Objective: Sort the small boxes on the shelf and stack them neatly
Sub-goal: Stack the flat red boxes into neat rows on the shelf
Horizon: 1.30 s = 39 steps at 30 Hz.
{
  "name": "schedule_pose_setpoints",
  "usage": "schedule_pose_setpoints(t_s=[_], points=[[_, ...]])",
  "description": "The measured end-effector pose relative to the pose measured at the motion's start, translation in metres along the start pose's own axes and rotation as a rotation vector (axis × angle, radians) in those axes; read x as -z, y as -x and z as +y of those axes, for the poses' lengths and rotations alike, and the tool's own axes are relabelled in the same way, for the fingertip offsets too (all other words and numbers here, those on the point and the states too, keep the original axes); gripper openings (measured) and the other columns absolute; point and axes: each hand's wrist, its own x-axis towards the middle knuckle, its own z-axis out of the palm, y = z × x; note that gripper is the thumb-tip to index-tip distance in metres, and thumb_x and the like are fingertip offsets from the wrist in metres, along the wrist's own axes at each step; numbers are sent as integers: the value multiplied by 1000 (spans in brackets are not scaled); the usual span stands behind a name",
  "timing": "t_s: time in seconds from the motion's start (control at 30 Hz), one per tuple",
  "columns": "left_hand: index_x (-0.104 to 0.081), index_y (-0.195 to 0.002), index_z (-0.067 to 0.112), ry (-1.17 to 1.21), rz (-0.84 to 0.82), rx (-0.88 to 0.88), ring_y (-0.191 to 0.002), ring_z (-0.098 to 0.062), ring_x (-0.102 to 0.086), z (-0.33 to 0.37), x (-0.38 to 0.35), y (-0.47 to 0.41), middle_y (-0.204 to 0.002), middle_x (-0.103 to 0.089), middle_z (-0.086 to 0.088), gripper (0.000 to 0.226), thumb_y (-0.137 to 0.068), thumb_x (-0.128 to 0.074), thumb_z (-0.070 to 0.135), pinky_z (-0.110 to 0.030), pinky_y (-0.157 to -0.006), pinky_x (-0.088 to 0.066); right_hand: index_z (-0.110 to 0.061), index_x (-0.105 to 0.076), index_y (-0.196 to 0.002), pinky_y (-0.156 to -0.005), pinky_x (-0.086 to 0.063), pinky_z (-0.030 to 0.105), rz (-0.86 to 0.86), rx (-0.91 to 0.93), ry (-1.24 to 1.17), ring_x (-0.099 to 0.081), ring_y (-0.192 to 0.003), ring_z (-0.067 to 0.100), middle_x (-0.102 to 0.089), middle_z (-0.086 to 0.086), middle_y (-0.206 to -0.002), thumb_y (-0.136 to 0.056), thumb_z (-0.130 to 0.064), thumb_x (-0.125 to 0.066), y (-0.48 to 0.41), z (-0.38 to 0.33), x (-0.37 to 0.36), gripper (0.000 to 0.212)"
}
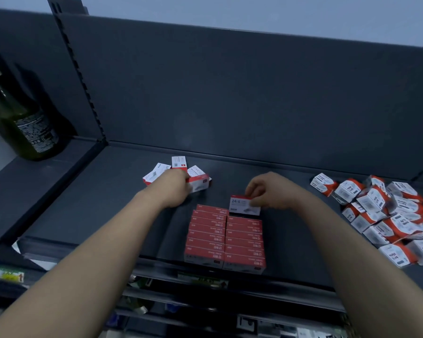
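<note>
**Placing step, sorting partly done.** The right hand (271, 191) pinches a white-and-red box (242, 206) by its upper edge, holding it at the far end of the right column of the two red rows (225, 237) on the shelf (230, 172). The left hand (175, 191) lies over the loose boxes (178, 163) behind and left of the rows; blur hides whether it grips one. A jumbled heap (388, 215) waits right of the rows. Next move: seat the box flush against its column, then release.

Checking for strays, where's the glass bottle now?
Head view, far left: the dark green bottle sits on the neighbouring shelf, left of the slotted upright.
</note>
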Motion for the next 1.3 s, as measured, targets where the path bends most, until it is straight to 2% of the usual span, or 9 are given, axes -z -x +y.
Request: schedule_pose_setpoints(t_s=[0.2,0.43,0.53,0.63,0.7,0.8,1.0,1.13,1.3], points=[[-62,-118,23,147,81,-169,-98,-22,-58,37,3,1,-110,-65,-2,26,-94,-51,22,-26,-76,-42,-21,-74,-101,-79,-52,18,-64,52,44,-67,-86,5,-73,-10,-93,-83,-12,-65,28,3,1,22],[-63,-121,23,72,-68,-257,-100,-20,-58,61,0,8,-113,-65,-2,28,-96,-48,23,-25,-77,-41,-21,-75,-98,-80,-53,21,-38,62,32,-68,-83,6,-73,-7,-94,-86,-14,-62,35,3,-10,19],[-63,-120,22,60,-116,-310,-100,-18,-58,67,-3,10,-114,-65,1,28,-95,-51,27,-23,-77,-38,-17,-70,-100,-73,-51,21,156,36,26,-67,-80,9,-72,-2,-96,-85,-19,-65,30,11,-10,16],[-66,-115,18,24,-120,-377,-96,-17,-59,76,-7,10,-108,-67,-1,26,-93,-55,27,-23,-76,-38,-20,-61,-121,-84,-44,20,269,95,-9,-60,-96,8,-65,-5,-109,-82,-25,-71,26,13,-11,40],[-67,-112,17,15,-121,-386,-92,-14,-57,79,-8,11,-107,-67,0,24,-93,-56,28,-22,-75,-37,-21,-66,-115,-87,-48,25,210,125,-9,-62,-95,7,-68,-6,-107,-84,-25,-70,25,12,-12,31],[-69,-108,20,28,-144,-327,-90,-11,-56,71,-7,12,-104,-67,4,23,-94,-54,29,-22,-76,-38,-20,-73,-102,-87,-52,32,138,102,49,-64,-88,6,-72,-6,-98,-85,-24,-68,26,16,-14,17],[-71,-91,23,-29,-198,-248,-82,-13,-62,53,-7,17,-90,-68,5,22,-93,-54,36,-28,-71,-49,-27,-74,-97,-87,-53,33,1,62,68,-65,-91,8,-71,-10,-98,-90,-24,-56,27,15,-9,19],[-60,-67,13,-26,-48,-189,-68,-21,-52,40,-3,17,-69,-58,-2,29,-92,-51,24,-27,-58,-38,-22,-75,-95,-87,-51,32,136,70,69,-64,-91,8,-72,-11,-99,-91,-24,-54,20,6,-6,22],[-68,-90,12,-130,167,-22,-81,-27,-57,-1,11,4,-89,-65,-9,23,-92,-51,27,-31,-64,-44,-17,-73,-95,-79,-50,31,221,101,122,-62,-85,11,-71,-4,-98,-91,-21,-52,-6,-21,-16,22]])
